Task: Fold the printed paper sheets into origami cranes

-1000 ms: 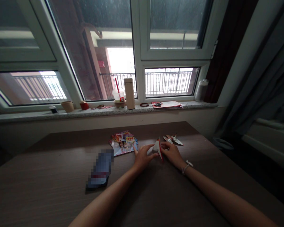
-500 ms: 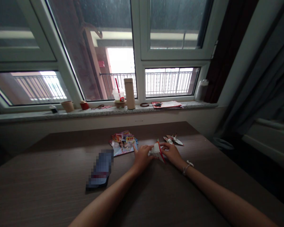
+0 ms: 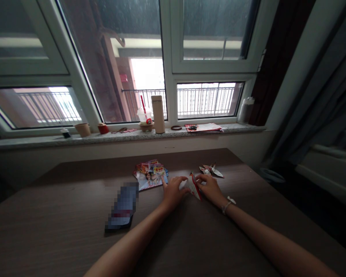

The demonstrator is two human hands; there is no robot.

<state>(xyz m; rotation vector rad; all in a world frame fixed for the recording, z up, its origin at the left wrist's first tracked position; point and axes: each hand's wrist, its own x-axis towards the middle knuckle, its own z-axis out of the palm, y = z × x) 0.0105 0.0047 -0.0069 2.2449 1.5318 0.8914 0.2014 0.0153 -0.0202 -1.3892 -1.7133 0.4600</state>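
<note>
Between my two hands, over the brown table, is a small folded paper [image 3: 193,187], white with a red edge. My left hand [image 3: 174,192] has its fingers and thumb on the left side of the paper. On the right side, my right hand [image 3: 210,187] pinches the red edge. Just behind my right hand lie folded paper pieces [image 3: 212,170], white and red with pointed tips. Colourful printed sheets [image 3: 150,176] are fanned out on the table to the left of my left hand.
A dark phone-like object [image 3: 122,207], pixelated, lies left of my left forearm. On the windowsill [image 3: 127,136] behind the table [image 3: 60,215] stand a beige flask [image 3: 158,115], cups, a bottle [image 3: 246,110] and scissors on papers.
The folded paper has tilted and shows less of its white face. My left fingers and thumb have spread a little around its left side. My right hand has barely moved.
</note>
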